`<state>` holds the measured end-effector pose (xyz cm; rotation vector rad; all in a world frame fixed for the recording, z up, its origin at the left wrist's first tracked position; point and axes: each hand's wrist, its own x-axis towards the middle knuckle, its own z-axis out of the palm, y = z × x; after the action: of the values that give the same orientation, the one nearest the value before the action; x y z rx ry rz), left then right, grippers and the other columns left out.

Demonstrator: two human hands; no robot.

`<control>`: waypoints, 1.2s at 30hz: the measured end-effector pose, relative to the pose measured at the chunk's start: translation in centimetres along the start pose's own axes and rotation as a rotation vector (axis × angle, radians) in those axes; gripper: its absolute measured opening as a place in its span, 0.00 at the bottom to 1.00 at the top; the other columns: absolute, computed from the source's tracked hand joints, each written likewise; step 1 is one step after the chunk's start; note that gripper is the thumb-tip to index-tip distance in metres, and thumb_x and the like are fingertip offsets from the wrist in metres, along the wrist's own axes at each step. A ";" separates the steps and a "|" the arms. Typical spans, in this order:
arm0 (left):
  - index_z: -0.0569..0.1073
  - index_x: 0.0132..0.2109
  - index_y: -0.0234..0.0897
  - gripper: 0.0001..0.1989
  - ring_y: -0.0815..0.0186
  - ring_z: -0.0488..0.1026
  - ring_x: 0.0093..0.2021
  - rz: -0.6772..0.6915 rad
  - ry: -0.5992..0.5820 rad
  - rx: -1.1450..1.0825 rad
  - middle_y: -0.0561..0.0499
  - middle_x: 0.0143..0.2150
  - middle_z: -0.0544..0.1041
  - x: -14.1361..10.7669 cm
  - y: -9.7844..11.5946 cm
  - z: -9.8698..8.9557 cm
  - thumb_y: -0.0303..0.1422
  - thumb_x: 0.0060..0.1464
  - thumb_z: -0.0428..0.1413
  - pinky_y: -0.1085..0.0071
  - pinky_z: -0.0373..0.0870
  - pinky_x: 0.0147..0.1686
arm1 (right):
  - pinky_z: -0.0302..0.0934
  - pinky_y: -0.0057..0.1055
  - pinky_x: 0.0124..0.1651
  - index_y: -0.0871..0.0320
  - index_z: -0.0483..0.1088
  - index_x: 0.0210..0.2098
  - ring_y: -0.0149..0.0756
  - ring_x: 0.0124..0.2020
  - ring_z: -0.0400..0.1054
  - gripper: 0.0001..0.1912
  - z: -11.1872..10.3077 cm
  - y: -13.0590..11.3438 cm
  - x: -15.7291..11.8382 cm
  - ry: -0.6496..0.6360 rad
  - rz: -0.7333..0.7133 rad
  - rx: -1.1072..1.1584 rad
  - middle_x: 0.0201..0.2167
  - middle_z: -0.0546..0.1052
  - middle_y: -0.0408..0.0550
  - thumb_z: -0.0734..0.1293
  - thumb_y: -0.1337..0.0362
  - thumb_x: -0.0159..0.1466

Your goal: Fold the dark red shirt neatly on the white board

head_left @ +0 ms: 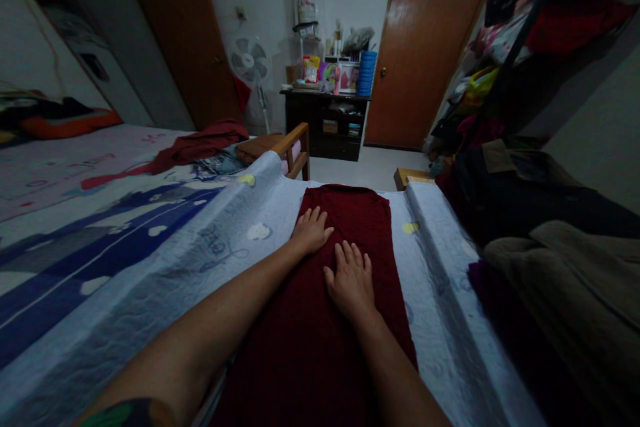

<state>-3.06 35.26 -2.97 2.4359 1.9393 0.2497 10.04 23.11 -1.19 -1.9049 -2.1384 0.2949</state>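
A dark red piece of cloth [350,213], probably a garment folded into a long strip, lies flat in front of me on a pale blue quilted cover [270,207]. My left hand [311,230] rests palm down near the cloth's left edge, fingers spread. Closer to me and a little to the right, my right hand [351,277] also lies flat on the cloth with its fingers apart. Neither hand grips anything. The near end of the cloth runs out of view between my forearms.
A bed with a blue patterned sheet [165,227] adjoins on the left, a red cloth [200,147] lying on it. Dark clothes [550,193] are piled at the right. Beyond stand a wooden bed post [304,147], a fan [250,60] and a black cabinet [305,123].
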 end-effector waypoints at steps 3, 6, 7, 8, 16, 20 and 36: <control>0.56 0.66 0.37 0.33 0.48 0.48 0.69 0.000 -0.019 -0.014 0.39 0.70 0.52 1.0 -0.5 0.6 0.52 0.61 0.43 0.55 0.51 0.63 | 0.32 0.46 0.67 0.59 0.55 0.66 0.46 0.68 0.43 0.32 0.1 0.0 0.0 0.012 0.002 0.001 0.68 0.54 0.51 0.57 0.53 0.66; 0.55 0.67 0.36 0.35 0.49 0.48 0.69 0.009 0.000 -0.024 0.38 0.70 0.53 2.3 -1.0 1.0 0.54 0.61 0.41 0.55 0.49 0.63 | 0.32 0.47 0.67 0.59 0.55 0.66 0.46 0.69 0.42 0.32 0.0 0.0 0.0 0.009 0.004 0.000 0.68 0.54 0.52 0.56 0.53 0.66; 0.55 0.67 0.36 0.36 0.49 0.48 0.69 0.015 0.008 -0.025 0.37 0.69 0.53 2.7 -1.1 1.1 0.54 0.61 0.41 0.56 0.49 0.63 | 0.32 0.47 0.67 0.59 0.54 0.66 0.46 0.69 0.42 0.32 0.0 0.0 0.0 0.007 0.003 0.000 0.68 0.54 0.52 0.56 0.53 0.66; 0.55 0.67 0.35 0.35 0.49 0.49 0.69 0.021 0.015 -0.025 0.37 0.69 0.54 3.1 -1.2 1.2 0.53 0.61 0.40 0.56 0.49 0.63 | 0.32 0.47 0.67 0.59 0.54 0.66 0.46 0.69 0.42 0.32 0.0 0.0 0.0 0.007 0.002 0.001 0.68 0.54 0.52 0.56 0.53 0.66; 0.58 0.66 0.37 0.33 0.51 0.55 0.66 0.064 0.043 -0.005 0.40 0.68 0.58 5.1 -1.8 1.1 0.52 0.60 0.42 0.55 0.53 0.62 | 0.32 0.47 0.67 0.59 0.55 0.66 0.46 0.68 0.43 0.32 0.1 0.0 0.0 0.013 0.001 0.005 0.68 0.55 0.52 0.56 0.53 0.66; 0.58 0.66 0.35 0.33 0.51 0.51 0.68 0.100 0.033 0.008 0.39 0.69 0.56 5.4 -1.8 1.3 0.51 0.61 0.43 0.56 0.52 0.63 | 0.32 0.47 0.67 0.59 0.55 0.66 0.46 0.68 0.43 0.32 0.1 0.0 0.1 0.014 0.002 0.010 0.68 0.55 0.52 0.57 0.53 0.65; 0.55 0.67 0.36 0.31 0.52 0.48 0.69 0.002 0.141 -0.014 0.40 0.70 0.52 4.4 -1.4 1.0 0.47 0.63 0.41 0.56 0.47 0.65 | 0.32 0.47 0.67 0.59 0.55 0.66 0.46 0.69 0.42 0.32 -0.1 -0.1 0.1 -0.012 0.015 0.018 0.68 0.54 0.51 0.57 0.53 0.65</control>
<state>-3.33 39.95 -3.57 2.4748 1.9803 0.4447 10.00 23.18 -1.04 -1.9145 -2.1225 0.3287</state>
